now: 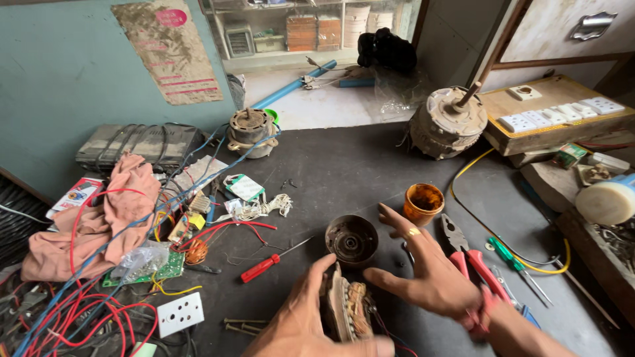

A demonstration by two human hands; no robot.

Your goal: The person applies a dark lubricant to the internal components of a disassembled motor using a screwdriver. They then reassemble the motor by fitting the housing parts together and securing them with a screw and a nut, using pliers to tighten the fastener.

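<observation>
My left hand (311,317) is wrapped around a small motor core (350,309) with copper windings, thumb and fingers clamped on it low over the dark bench (344,165). My right hand (430,271) hovers just beside it on the right, fingers spread apart and gripping nothing. Just behind them sits a round metal motor cap (351,240), with an orange cup (423,203) farther back, red-handled pliers (471,254) to the right and a red screwdriver (268,263) to the left.

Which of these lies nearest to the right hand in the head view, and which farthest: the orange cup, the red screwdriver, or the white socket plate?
From the right hand:
1. Orange cup, just above the fingertips.
2. Red screwdriver, to the left, past the round metal cap.
3. White socket plate, far left, beside the red wires.
</observation>
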